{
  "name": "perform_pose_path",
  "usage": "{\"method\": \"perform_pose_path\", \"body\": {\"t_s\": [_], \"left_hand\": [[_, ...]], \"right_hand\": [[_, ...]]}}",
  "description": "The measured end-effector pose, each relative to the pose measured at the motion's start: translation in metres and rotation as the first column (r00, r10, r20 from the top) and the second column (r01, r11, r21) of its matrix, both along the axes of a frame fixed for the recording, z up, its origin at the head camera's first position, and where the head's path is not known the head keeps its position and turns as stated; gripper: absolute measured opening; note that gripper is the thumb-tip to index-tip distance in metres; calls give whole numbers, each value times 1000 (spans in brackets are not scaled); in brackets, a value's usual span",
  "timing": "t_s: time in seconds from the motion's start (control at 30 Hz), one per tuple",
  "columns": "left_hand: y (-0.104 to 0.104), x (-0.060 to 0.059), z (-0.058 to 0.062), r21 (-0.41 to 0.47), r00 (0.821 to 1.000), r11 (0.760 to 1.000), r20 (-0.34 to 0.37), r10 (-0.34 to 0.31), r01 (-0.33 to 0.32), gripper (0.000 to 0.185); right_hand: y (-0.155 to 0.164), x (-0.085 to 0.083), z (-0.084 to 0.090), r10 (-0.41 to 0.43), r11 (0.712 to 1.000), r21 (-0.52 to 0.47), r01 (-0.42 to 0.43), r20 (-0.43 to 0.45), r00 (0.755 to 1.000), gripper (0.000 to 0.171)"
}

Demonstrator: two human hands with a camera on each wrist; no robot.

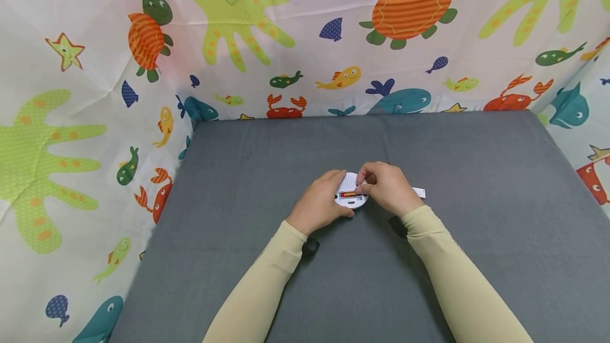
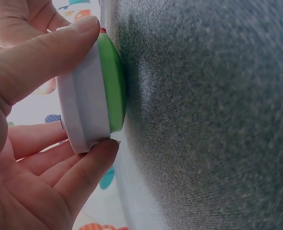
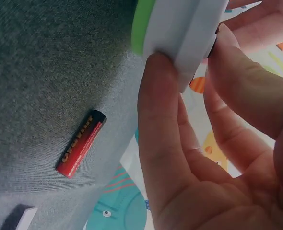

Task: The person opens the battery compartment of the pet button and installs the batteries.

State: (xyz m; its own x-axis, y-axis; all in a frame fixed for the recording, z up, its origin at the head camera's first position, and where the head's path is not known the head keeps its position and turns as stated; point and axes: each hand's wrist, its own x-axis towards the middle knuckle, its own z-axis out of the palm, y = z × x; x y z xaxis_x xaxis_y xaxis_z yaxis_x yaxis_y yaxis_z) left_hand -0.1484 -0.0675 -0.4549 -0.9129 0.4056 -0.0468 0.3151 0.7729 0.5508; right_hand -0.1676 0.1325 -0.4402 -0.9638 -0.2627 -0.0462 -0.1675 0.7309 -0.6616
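A round white device with a green underside lies face down at the middle of the grey table. A red battery sits in its open compartment. My left hand grips the device's left rim between thumb and fingers. My right hand holds the right rim, thumb on the side wall and fingertips on top at the battery's right end. A second red and black battery lies loose on the table under my right hand, hidden in the head view.
A small white flat piece lies on the table just right of my right hand. A sea-animal patterned curtain walls in the table at the back and both sides.
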Motion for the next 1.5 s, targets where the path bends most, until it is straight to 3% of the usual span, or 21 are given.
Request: {"method": "perform_pose_path", "body": {"t_s": [0.33,0.6,0.87,1.0,1.23,1.5], "left_hand": [[0,0,1,-7,1000,1000,-26,-12,12,95],[0,-2,1,15,1000,1000,6,3,-3,96],[0,-3,-1,6,998,999,43,35,-35,97],[0,-3,-1,6,998,999,48,38,-38,98],[-2,-2,-1,20,999,999,36,25,-26,97],[-2,-2,-1,16,999,999,43,28,-29,97]], "right_hand": [[-2,0,-1,-38,999,11,38,19,999,17],[6,-2,2,-21,1000,4,21,17,1000,12],[34,-12,0,-127,990,45,133,-101,987,23],[43,-16,-6,-152,985,68,160,-116,982,24],[46,-21,-16,-128,987,93,133,-57,990,18],[45,-22,-25,-96,988,113,103,-69,993,8]]}}
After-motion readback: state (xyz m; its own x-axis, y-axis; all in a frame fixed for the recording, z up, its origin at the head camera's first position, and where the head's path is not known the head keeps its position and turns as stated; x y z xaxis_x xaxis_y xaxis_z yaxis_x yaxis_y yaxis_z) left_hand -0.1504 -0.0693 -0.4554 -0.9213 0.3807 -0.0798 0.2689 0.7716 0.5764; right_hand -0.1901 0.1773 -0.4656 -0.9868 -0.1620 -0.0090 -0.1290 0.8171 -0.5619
